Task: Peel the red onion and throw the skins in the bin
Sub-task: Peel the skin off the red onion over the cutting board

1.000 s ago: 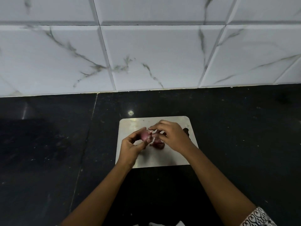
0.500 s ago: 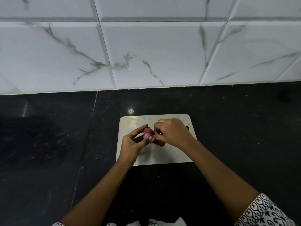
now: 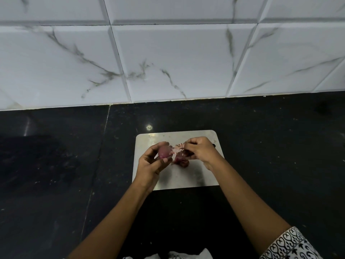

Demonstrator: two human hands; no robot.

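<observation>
Over the board [image 3: 186,180], left hand [image 3: 152,165] grips onion [image 3: 164,151]; right hand [image 3: 200,150] apparently pinches skin [image 3: 177,149].

Readable text: none that I can find.
Sleeve [image 3: 291,245]: black-and-white scroll pattern only, no lettering.
Wall tiles [image 3: 177,58]: grey veining, no marks.

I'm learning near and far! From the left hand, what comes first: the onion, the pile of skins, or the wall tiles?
1. Red onion: held in the left hand.
2. Pile of skins: on the board, just right.
3. Wall tiles: far behind the counter.
</observation>
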